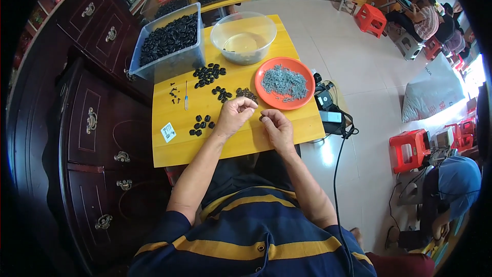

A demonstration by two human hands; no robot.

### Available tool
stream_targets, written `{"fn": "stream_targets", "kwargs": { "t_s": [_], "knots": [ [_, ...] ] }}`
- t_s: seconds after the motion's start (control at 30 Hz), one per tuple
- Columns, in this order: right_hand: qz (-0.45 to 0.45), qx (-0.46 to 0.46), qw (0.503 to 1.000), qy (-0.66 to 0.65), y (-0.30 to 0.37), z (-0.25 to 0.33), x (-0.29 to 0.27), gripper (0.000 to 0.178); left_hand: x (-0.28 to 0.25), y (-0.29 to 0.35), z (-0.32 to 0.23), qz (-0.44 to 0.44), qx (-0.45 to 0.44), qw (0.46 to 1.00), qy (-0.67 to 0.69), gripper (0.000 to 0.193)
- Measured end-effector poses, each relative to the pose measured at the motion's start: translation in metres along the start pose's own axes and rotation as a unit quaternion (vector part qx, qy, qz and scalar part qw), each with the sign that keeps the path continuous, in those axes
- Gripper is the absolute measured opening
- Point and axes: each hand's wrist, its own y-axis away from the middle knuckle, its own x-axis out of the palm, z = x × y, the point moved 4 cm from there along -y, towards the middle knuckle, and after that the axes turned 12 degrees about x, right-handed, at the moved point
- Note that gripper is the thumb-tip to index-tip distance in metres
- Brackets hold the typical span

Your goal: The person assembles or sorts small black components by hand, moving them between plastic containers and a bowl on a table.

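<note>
My left hand (pixel 235 117) is held over the near middle of the yellow table (pixel 174 154), thumb and fingertips pinched together. Whatever lies between those fingertips is too small to make out. Close by on its right, my right hand (pixel 279 130) grips a small black part (pixel 262 117) between thumb and forefinger. Just beyond the hands lie a pile of small dark brownish parts (pixel 246 94) and a few black oval parts (pixel 222 94). An orange plate (pixel 266 101) heaped with small silvery metal pieces (pixel 285 82) sits beyond my right hand. Several black parts (pixel 199 125) lie left of my left hand.
At the back stand a bluish bin (pixel 134 66) full of black parts and a clear round tub (pixel 269 36). A thin screwdriver-like tool (pixel 186 98), tiny dark pieces (pixel 175 94) and a white label (pixel 168 132) lie left. Dark cabinets (pixel 102 138) border the left; a black cable (pixel 335 184) hangs right.
</note>
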Motion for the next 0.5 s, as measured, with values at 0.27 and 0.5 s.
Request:
{"fn": "stream_targets", "kwargs": {
  "t_s": [0.27,0.5],
  "knots": [
    [0.018,0.021,0.999,-0.039,-0.004,-0.002,0.003,0.014,0.008,0.010,0.013,-0.013,0.030,0.999,0.012,0.011],
    [0.009,0.005,1.000,-0.011,-0.003,-0.002,0.002,0.012,0.009,0.010,0.012,0.004,0.035,0.999,-0.040,0.013]
  ]
}}
